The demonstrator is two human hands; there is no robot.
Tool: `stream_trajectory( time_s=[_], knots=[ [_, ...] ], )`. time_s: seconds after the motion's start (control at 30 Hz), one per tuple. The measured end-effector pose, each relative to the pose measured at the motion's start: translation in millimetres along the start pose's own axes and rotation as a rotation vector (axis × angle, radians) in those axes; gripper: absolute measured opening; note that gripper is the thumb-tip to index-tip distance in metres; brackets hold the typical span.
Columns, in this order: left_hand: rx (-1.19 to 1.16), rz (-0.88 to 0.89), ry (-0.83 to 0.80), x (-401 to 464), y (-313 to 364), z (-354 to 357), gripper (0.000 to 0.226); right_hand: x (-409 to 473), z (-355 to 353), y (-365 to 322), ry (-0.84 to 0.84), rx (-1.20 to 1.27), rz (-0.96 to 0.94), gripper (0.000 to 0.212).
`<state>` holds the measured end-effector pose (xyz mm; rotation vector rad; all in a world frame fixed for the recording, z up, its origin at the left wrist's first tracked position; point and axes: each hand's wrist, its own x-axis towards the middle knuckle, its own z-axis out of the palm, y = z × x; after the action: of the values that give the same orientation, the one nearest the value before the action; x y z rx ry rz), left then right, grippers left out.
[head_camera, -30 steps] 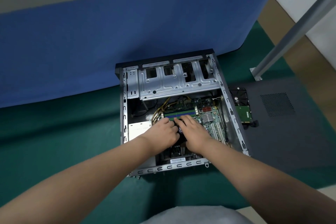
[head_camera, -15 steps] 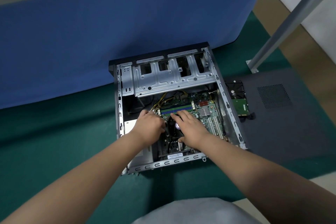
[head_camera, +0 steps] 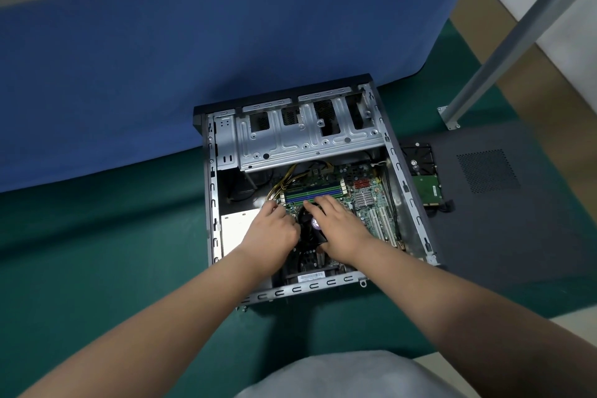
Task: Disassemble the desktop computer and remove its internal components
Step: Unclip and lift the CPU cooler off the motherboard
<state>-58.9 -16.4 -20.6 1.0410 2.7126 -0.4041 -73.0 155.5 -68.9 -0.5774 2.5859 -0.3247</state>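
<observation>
An open desktop computer case (head_camera: pixel 211 203) lies on its side on a green mat. Inside it are a silver drive cage (head_camera: pixel 307 139), a green motherboard (head_camera: pixel 365 200) with memory slots (head_camera: pixel 313 192), and yellow cables (head_camera: pixel 284 184). A black CPU cooler fan (head_camera: pixel 311 229) sits between my hands. My left hand (head_camera: pixel 271 229) has curled fingers at the fan's left edge. My right hand (head_camera: pixel 339 229) lies over the fan's right side, fingers spread along its top edge. The fingertips are hidden, so I cannot make out the grip exactly.
A removed hard drive (head_camera: pixel 426 178) lies to the right of the case on the dark side panel (head_camera: pixel 517 203). A blue partition (head_camera: pixel 193 42) stands behind the case. A metal post (head_camera: pixel 517 29) slants at the right.
My hands have parted: the left has slid to the fan's left side and the right to its right side, uncovering the fan's hub. The view has shifted a little.
</observation>
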Motion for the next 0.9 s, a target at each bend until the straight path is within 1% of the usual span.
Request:
stream_trajectory(
  time_s=[0.1, 0.17, 0.23, 0.33, 0.37, 0.43, 0.5, 0.53, 0.57, 0.6, 0.63, 0.7, 0.77, 0.8, 0.83, 0.9],
  knots=[
    [0.131, 0.177, 0.066, 7.7, -1.4, -7.8, 0.011, 0.1, -0.9, -1.0, -0.005, 0.012, 0.007, 0.093],
    [0.177, 0.262, 0.051, 13.8, -0.8, -14.9, 0.011, 0.4, -1.3, -1.8, -0.01, 0.019, 0.015, 0.095],
    [0.203, 0.286, 0.01, 15.7, -2.5, -16.5, 0.007, 0.4, -1.7, -1.9, -0.008, 0.018, 0.013, 0.096],
    [0.08, 0.17, -0.137, 14.8, -6.4, -12.7, 0.018, -0.4, -1.3, -1.2, 0.0, 0.019, 0.003, 0.096],
    [0.028, 0.113, -0.176, 15.4, -5.8, -13.2, 0.018, -1.1, -1.3, -1.2, -0.001, 0.021, 0.002, 0.096],
    [-0.072, -0.045, -0.229, 16.6, 2.7, -18.1, 0.01, -1.8, -1.4, -1.7, -0.004, 0.02, 0.0, 0.096],
    [-0.186, -0.267, -0.247, 19.8, 16.6, -21.5, 0.014, -1.7, -2.8, -2.4, -0.01, 0.014, 0.0, 0.097],
    [-0.24, -0.371, -0.266, 23.3, 22.6, -24.4, 0.012, -1.7, -3.5, -2.6, -0.01, 0.013, 0.001, 0.097],
    [-0.264, -0.44, -0.295, 27.9, 26.9, -28.6, 0.006, -1.7, -4.2, -2.9, -0.009, 0.017, 0.005, 0.098],
    [-0.255, -0.465, -0.327, 32.6, 29.8, -33.4, 0.004, -2.1, -4.5, -2.9, -0.012, 0.023, 0.008, 0.098],
    [-0.213, -0.446, -0.35, 36.4, 31.7, -36.2, 0.011, -2.5, -4.6, -2.9, -0.017, 0.031, 0.011, 0.097],
    [-0.102, -0.324, -0.377, 38.4, 33.6, -38.4, 0.028, -2.6, -4.3, -1.8, -0.02, 0.054, 0.022, 0.095],
    [0.008, -0.203, -0.316, 34.7, 31.3, -37.4, 0.055, -1.8, -3.9, -1.2, -0.018, 0.059, 0.037, 0.094],
    [0.069, -0.129, -0.286, 30.8, 29.0, -35.6, 0.061, -1.2, -3.8, -1.5, -0.019, 0.052, 0.039, 0.095],
    [0.128, -0.041, -0.257, 26.6, 25.4, -33.6, 0.057, -0.8, -3.5, -2.0, -0.022, 0.046, 0.04, 0.096],
    [0.207, 0.116, -0.187, 19.3, 15.9, -30.1, 0.042, -0.6, -3.0, -3.1, -0.033, 0.035, 0.044, 0.098]
  ],
)
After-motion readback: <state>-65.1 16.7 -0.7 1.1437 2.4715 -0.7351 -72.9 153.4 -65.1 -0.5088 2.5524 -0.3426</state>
